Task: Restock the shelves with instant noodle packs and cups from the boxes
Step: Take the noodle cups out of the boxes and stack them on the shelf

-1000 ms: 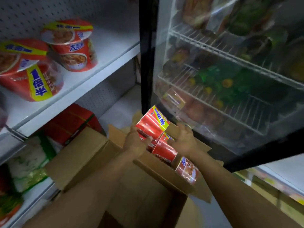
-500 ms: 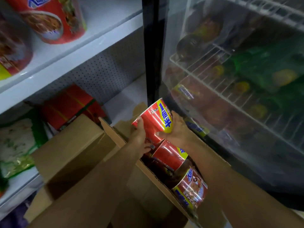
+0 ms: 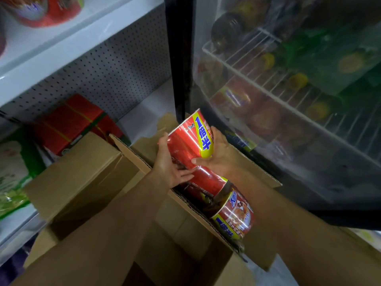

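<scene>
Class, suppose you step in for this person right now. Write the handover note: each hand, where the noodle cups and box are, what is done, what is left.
Left hand and right hand together grip a shrink-wrapped stack of noodle cups, partly lifted out of the open cardboard box.
Its lowest cup sits at the box edge.
Done: some red cups already stand on the upper shelf.
Left: lift the stack clear, then shelve it.

hands: two, left (image 3: 168,168), right (image 3: 219,155)
noodle cups in the shrink-wrapped stack: three (image 3: 191,139)
cardboard boxes: one (image 3: 86,178)
red cartons on the lower shelf: one (image 3: 72,122)
</scene>
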Demonstrator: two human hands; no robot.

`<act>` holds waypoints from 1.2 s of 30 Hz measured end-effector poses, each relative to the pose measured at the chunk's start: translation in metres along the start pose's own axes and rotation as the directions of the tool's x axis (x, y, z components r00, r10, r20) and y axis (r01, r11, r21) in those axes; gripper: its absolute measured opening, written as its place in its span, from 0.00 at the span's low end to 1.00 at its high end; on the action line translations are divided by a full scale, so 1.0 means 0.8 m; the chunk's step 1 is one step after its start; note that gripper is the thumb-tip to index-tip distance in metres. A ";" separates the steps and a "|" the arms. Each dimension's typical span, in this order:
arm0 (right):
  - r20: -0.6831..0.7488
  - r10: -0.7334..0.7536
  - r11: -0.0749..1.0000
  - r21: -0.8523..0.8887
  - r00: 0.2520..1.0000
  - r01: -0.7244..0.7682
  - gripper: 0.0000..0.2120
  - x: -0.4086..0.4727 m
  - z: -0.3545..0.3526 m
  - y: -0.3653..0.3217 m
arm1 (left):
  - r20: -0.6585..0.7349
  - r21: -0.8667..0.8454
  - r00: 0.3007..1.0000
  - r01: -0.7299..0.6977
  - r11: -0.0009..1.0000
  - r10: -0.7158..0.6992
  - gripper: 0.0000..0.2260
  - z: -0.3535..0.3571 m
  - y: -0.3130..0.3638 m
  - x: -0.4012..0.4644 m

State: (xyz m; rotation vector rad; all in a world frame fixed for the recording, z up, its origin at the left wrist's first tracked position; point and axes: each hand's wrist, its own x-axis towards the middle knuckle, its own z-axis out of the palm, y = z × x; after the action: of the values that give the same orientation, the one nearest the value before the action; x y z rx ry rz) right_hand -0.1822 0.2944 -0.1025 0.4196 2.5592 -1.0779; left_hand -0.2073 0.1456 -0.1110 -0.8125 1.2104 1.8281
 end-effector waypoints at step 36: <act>0.151 0.251 0.948 -0.240 0.956 -0.210 0.51 -0.130 0.047 0.203 | 0.088 0.992 0.996 -0.085 -0.090 0.032 0.28 0.026 -0.174 0.015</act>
State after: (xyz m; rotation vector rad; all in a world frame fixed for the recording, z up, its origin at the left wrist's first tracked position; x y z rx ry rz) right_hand -0.0183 0.3614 -0.1868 0.5231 2.3645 -0.7040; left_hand -0.0944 0.2012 -0.1742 0.2593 2.0970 0.3831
